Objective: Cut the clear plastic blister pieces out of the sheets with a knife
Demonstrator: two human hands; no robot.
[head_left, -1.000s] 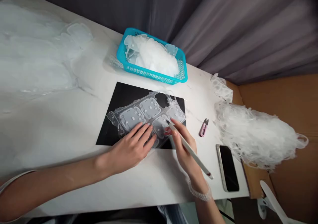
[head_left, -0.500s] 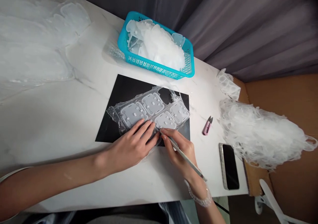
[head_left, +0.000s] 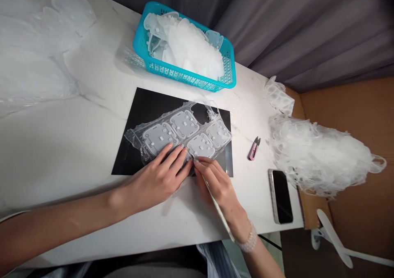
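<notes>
A clear, ragged-edged plastic sheet (head_left: 184, 125) with several rounded, studded panels lies at a slant on a black mat (head_left: 127, 159). One opening shows near its far edge. My left hand (head_left: 163, 175) rests flat on the sheet's near part, fingers stretched and slightly apart. Between thumb and fingers, my right hand (head_left: 217, 185) pinches a slim, pale, pen-like tool (head_left: 222, 215), perhaps a craft knife. Its tip meets the sheet beside my left fingertips; the exact tip shape is too small to tell. My hands partly cover the sheet's near edge.
A blue basket (head_left: 184, 74) full of translucent pieces stands behind the mat. To the right lie pink thread snips (head_left: 253, 148), a phone (head_left: 281, 196) and a heap of stringy plastic scraps (head_left: 320, 155) by a cardboard box (head_left: 347, 101). More clear sheets (head_left: 33, 72) cover the left.
The whole view has shifted slightly. My right hand has rolled a little, so the tool now slants more steeply. My left hand stays pressed on the sheet.
</notes>
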